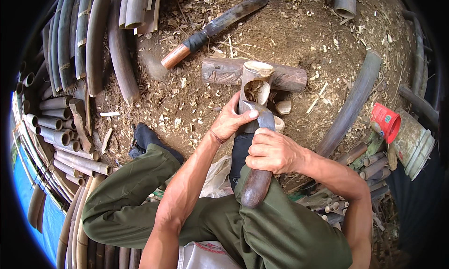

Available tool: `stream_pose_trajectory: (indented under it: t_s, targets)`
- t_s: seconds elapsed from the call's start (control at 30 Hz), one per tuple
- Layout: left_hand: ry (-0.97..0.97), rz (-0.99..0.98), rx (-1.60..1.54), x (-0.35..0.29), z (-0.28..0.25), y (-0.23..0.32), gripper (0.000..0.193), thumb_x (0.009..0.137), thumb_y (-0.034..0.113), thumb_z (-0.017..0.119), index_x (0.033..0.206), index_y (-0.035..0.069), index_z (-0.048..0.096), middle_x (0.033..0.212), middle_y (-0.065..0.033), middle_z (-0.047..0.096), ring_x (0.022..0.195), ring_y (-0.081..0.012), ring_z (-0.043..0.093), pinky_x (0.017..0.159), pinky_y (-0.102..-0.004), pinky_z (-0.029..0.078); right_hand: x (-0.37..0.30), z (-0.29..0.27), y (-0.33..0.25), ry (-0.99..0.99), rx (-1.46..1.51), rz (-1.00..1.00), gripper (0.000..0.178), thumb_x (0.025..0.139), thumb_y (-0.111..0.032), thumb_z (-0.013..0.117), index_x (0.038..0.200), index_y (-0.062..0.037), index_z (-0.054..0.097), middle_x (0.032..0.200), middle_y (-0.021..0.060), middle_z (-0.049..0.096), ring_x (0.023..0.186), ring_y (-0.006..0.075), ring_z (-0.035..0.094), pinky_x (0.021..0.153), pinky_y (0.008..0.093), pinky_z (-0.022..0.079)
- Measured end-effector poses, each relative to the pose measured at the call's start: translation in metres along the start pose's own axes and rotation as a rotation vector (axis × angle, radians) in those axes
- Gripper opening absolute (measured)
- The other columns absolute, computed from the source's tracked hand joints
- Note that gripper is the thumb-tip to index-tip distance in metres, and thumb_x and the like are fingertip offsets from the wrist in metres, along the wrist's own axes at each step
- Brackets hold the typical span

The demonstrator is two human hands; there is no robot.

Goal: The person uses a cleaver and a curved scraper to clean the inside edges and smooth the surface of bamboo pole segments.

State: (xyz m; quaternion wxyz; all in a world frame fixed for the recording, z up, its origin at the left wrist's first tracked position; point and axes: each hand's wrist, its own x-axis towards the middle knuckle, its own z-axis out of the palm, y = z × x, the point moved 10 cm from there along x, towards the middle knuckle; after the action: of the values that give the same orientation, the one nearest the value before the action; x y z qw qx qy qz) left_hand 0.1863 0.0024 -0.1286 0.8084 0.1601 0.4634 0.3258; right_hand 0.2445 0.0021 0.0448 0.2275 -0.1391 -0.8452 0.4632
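A short bamboo tube (250,74) leans against a log, with an opening cut in its side and pale shavings inside. My left hand (231,117) is closed round its lower part, the thumb pressed against the knife's blade. In my right hand (273,152) is a curved knife (255,187), its dark rounded wooden handle lying over my thigh. The knife's grey blade bends towards the tube just below the opening, and its tip touches or nearly touches the bamboo. My foot in a dark sock is beneath the tube.
Behind the tube lies a thick log (220,71). Farther off is a long dark tool with a brown wooden handle (175,57). Bamboo poles (96,40) are stacked at left. At right are a bamboo length (351,103), a red cup (385,122) and a dirty bucket (411,145). Chips cover the ground.
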Motion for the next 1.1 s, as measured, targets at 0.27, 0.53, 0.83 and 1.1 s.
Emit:
stream_pose_trajectory:
  t_s: [0.27,0.53,0.83,1.1]
  targets:
    - [0.161,0.053,0.091,-0.001,-0.006,0.001,0.066,0.083,0.038,0.079,0.131,0.001,0.054,0.113,-0.0083,0.066,0.101,-0.0147,0.062,0.091,-0.0309,0.050,-0.007,0.017,0.015,0.014,-0.157,-0.053,0.017,0.067,-0.019,0.062,0.081,-0.0087,0.059,0.071,0.0004,0.043,0.071,0.0182,0.051,0.077,0.0336,0.045]
    - [0.279,0.104,0.239,-0.002,-0.009,0.009,0.080,0.082,0.048,0.077,0.137,-0.004,0.049,0.117,-0.0154,0.066,0.107,-0.0210,0.062,0.094,-0.0355,0.049,-0.003,0.016,0.023,0.024,-0.245,-0.055,0.018,0.066,-0.019,0.064,0.079,-0.0076,0.059,0.073,0.0012,0.048,0.074,0.0198,0.054,0.075,0.0331,0.046]
    - [0.275,0.043,0.214,-0.002,0.000,0.028,0.101,0.068,0.056,0.084,0.132,-0.012,0.045,0.124,-0.0209,0.059,0.114,-0.0240,0.059,0.099,-0.0353,0.046,-0.026,-0.104,0.082,1.078,0.760,0.276,0.024,0.088,-0.002,0.057,0.108,-0.0041,0.044,0.075,0.0061,0.053,0.061,0.0137,0.051,0.061,0.0339,0.050]
    - [0.414,-0.043,0.353,0.014,-0.004,0.026,0.091,0.068,0.063,0.081,0.113,-0.013,0.058,0.101,-0.0214,0.069,0.094,-0.0242,0.067,0.085,-0.0344,0.053,-0.026,-0.107,0.099,1.093,0.620,0.457,0.017,0.091,-0.008,0.055,0.102,-0.0079,0.043,0.067,0.0026,0.045,0.060,0.0125,0.047,0.061,0.0347,0.047]
